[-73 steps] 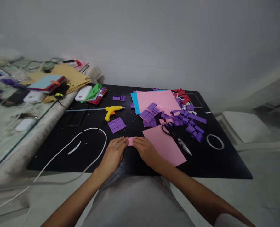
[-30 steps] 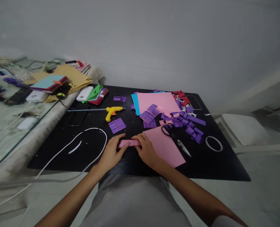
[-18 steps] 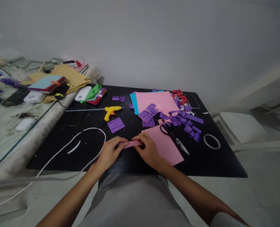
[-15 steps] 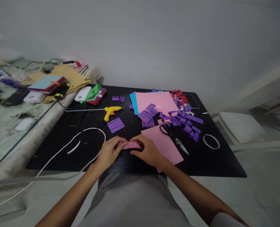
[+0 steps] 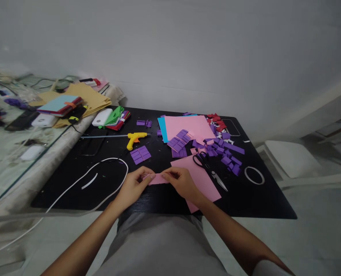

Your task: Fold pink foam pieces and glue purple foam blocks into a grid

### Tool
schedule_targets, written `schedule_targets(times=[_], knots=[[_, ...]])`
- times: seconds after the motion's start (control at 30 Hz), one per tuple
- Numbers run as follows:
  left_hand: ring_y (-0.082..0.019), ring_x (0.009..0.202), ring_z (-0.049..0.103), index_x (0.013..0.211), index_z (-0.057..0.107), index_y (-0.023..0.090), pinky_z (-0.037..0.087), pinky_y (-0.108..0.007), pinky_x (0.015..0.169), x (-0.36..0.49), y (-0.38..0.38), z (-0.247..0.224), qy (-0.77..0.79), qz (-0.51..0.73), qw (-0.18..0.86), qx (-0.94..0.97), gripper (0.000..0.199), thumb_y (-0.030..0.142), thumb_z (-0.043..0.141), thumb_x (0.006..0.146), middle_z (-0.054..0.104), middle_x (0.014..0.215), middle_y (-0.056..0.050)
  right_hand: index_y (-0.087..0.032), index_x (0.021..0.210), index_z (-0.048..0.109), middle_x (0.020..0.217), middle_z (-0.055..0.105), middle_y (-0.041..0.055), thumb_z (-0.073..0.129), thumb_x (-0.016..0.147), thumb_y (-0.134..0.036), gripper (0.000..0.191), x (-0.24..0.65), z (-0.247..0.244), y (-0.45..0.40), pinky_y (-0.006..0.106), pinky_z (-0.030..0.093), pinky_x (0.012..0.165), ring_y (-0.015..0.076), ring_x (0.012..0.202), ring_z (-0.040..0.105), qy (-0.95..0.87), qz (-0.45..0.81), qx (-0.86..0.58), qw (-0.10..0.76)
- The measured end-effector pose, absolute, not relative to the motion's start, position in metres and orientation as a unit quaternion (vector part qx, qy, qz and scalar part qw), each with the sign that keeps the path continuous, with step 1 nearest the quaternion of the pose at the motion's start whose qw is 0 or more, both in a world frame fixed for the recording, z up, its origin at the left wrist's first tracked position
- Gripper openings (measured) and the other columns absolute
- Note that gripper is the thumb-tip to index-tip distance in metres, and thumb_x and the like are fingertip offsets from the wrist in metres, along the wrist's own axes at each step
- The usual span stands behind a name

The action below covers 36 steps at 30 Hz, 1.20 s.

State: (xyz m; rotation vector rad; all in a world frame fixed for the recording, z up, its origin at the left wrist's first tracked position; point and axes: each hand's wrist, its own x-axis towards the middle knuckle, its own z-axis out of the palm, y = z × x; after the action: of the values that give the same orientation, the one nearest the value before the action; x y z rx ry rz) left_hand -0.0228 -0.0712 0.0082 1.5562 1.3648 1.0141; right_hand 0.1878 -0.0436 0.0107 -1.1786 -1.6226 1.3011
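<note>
Between both hands, over the table's near edge, is a small pink paper strip (image 5: 158, 179). My left hand (image 5: 134, 185) pinches its left end between thumb and fingers. At the other end, my right hand (image 5: 182, 184) grips it the same way. Under and beside my right wrist lies a larger pink sheet (image 5: 206, 182), with black-handled scissors (image 5: 209, 168) partly on it. A purple folded-paper square (image 5: 140, 155) rests just beyond my left hand. Farther off sits a yellow glue gun (image 5: 135, 140) with a long glue stick in its back.
Purple folded pieces (image 5: 230, 159), red scraps (image 5: 216, 120) and a tape ring (image 5: 254, 175) lie at right. Pink and blue sheets (image 5: 187, 124) are stacked behind. A white cable (image 5: 81, 180) loops at left. A cluttered glass surface (image 5: 17, 134) adjoins the table; a white stool (image 5: 289, 159) stands right.
My right thumb and fingers have shifted left along the pink strip and closed on it. The strip shows flatter toward me. The whole view has shifted slightly.
</note>
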Motion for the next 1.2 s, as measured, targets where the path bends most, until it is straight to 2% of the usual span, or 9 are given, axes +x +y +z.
schedule_targets(times=[0.23, 0.37, 0.57, 0.73, 0.87, 0.93, 1.07, 1.2], knots=[[-0.015, 0.065, 0.065, 0.087, 0.078, 0.019, 0.053, -0.026, 0.062, -0.023, -0.064, 0.014, 0.53, 0.436, 0.457, 0.566, 0.028, 0.047, 0.075, 0.086, 0.074, 0.073, -0.002, -0.02, 0.087, 0.084, 0.084, 0.08, 0.0039, 0.083, 0.077, -0.045, 0.027, 0.194, 0.009, -0.038, 0.033, 0.061, 0.074, 0.0199, 0.079, 0.072, -0.53, 0.592, -0.463, 0.393], [-0.02, 0.071, 0.072, 0.09, 0.081, 0.019, 0.059, -0.03, 0.066, -0.024, -0.061, 0.016, 0.53, 0.437, 0.488, 0.538, 0.031, 0.05, 0.079, 0.082, 0.08, 0.079, -0.005, -0.02, 0.086, 0.085, 0.085, 0.081, 0.0047, 0.087, 0.073, -0.048, 0.031, 0.195, 0.008, -0.036, 0.035, 0.064, 0.075, 0.0212, 0.083, 0.074, -0.501, 0.607, -0.468, 0.402], [-0.02, 0.072, 0.073, 0.088, 0.081, 0.019, 0.06, -0.031, 0.068, -0.03, -0.061, 0.012, 0.541, 0.456, 0.484, 0.515, 0.034, 0.051, 0.081, 0.079, 0.08, 0.081, -0.006, -0.018, 0.081, 0.083, 0.077, 0.077, 0.002, 0.092, 0.065, -0.055, 0.041, 0.2, 0.007, -0.031, 0.037, 0.066, 0.076, 0.0179, 0.071, 0.073, -0.476, 0.64, -0.453, 0.398], [-0.014, 0.062, 0.062, 0.086, 0.077, 0.018, 0.047, -0.024, 0.058, -0.034, -0.061, 0.016, 0.54, 0.416, 0.443, 0.582, 0.031, 0.049, 0.073, 0.087, 0.071, 0.069, -0.001, -0.017, 0.081, 0.082, 0.078, 0.076, 0.0027, 0.09, 0.07, -0.054, 0.039, 0.202, 0.006, -0.035, 0.036, 0.066, 0.075, 0.0178, 0.072, 0.073, -0.493, 0.623, -0.461, 0.395], [-0.019, 0.084, 0.07, 0.102, 0.079, 0.022, 0.052, -0.028, 0.074, -0.031, -0.062, 0.022, 0.517, 0.357, 0.431, 0.648, 0.028, 0.046, 0.068, 0.094, 0.079, 0.094, -0.004, -0.017, 0.083, 0.081, 0.079, 0.076, 0.0027, 0.085, 0.076, -0.053, 0.036, 0.198, 0.007, -0.039, 0.035, 0.065, 0.075, 0.0181, 0.072, 0.073, -0.521, 0.615, -0.457, 0.376], [-0.021, 0.089, 0.071, 0.101, 0.08, 0.023, 0.052, -0.03, 0.079, -0.029, -0.061, 0.023, 0.511, 0.341, 0.438, 0.656, 0.027, 0.046, 0.068, 0.094, 0.08, 0.097, -0.004, -0.017, 0.083, 0.08, 0.079, 0.076, 0.0024, 0.083, 0.077, -0.052, 0.036, 0.196, 0.007, -0.04, 0.035, 0.065, 0.074, 0.018, 0.072, 0.073, -0.534, 0.612, -0.451, 0.369], [-0.017, 0.074, 0.066, 0.09, 0.08, 0.021, 0.049, -0.026, 0.07, -0.029, -0.06, 0.018, 0.522, 0.344, 0.436, 0.647, 0.027, 0.046, 0.069, 0.092, 0.076, 0.08, -0.001, -0.017, 0.083, 0.077, 0.076, 0.076, 0.0029, 0.081, 0.079, -0.051, 0.035, 0.196, 0.007, -0.042, 0.034, 0.063, 0.074, 0.0183, 0.071, 0.074, -0.547, 0.612, -0.446, 0.356], [-0.015, 0.066, 0.059, 0.087, 0.079, 0.02, 0.043, -0.025, 0.063, -0.031, -0.059, 0.015, 0.522, 0.332, 0.453, 0.642, 0.031, 0.049, 0.068, 0.091, 0.072, 0.073, 0.0, -0.017, 0.082, 0.076, 0.075, 0.077, 0.0047, 0.075, 0.083, -0.045, 0.028, 0.203, 0.008, -0.043, 0.034, 0.061, 0.076, 0.0192, 0.073, 0.075, -0.583, 0.597, -0.445, 0.326]])
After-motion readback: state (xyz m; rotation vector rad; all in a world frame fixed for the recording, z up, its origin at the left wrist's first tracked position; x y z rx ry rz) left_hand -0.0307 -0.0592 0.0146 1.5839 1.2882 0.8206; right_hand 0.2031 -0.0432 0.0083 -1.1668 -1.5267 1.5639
